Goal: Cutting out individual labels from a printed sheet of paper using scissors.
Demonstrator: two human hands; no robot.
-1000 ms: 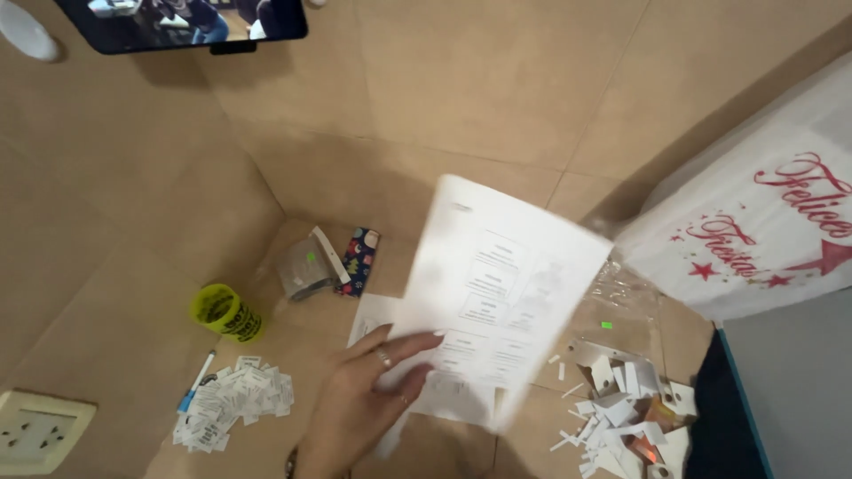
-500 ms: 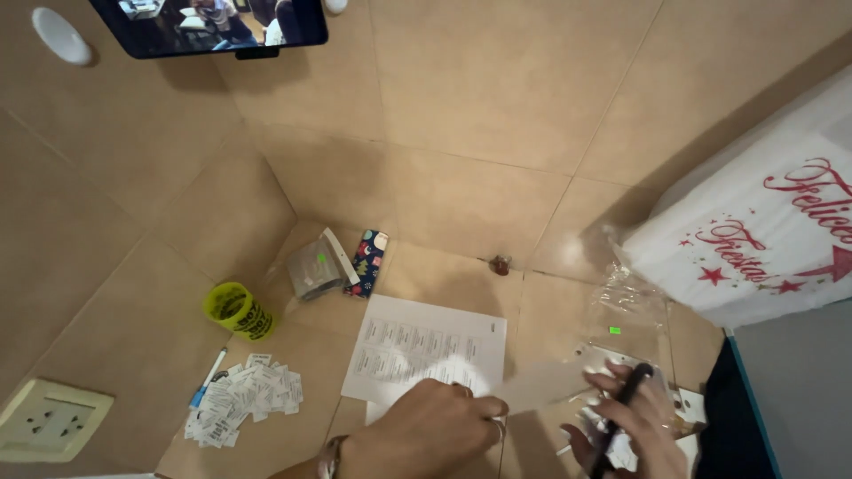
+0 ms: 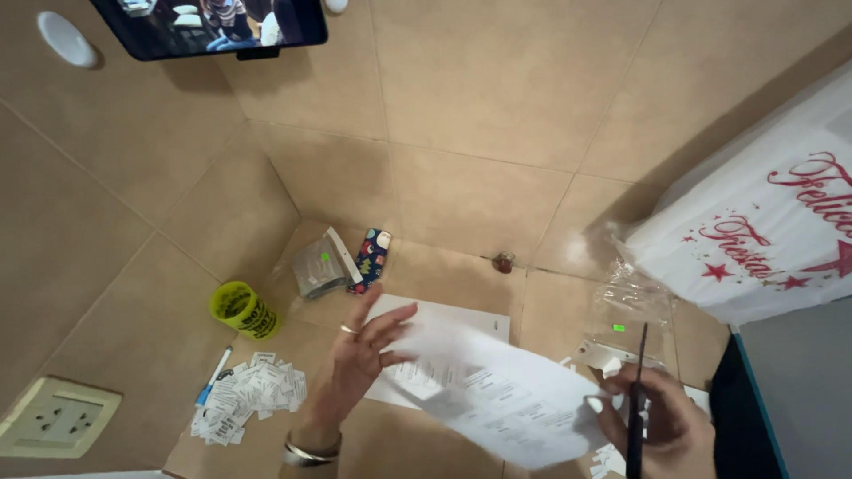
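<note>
1. Printed sheet [image 3: 497,404]: one white page, blurred, held tilted above the tiled counter [image 3: 461,195], spanning the gap between the two hands
2. Left hand [image 3: 359,359]: fingers spread and loosely open, fingertips touching the sheet's left edge; one ring shows on a finger and one metal bangle [image 3: 311,451] on the wrist
3. Right hand [image 3: 661,426]: closed around the dark handles of one pair of scissors [image 3: 637,399], blades pointing up and away; the sheet's right end reaches this hand, though whether the fingers also pinch the paper cannot be told
4. Second sheet [image 3: 444,324]: one further white page lying flat on the counter, just beneath the held sheet and between the hands
5. Cut slips [image 3: 248,408]: one heap of small printed paper pieces, left of the left hand, too many to count; one blue-capped pen [image 3: 213,377] lies beside it
6. Yellow cup [image 3: 244,310]: one, tipped on its side, well left of the hands
7. Clear bags: two, one [image 3: 315,266] beyond the left hand beside one patterned pouch [image 3: 371,260], one [image 3: 630,319] above the scissors
8. White printed bag [image 3: 763,231]: one, at the right
9. Wall socket [image 3: 58,417]: one, lower left
</note>
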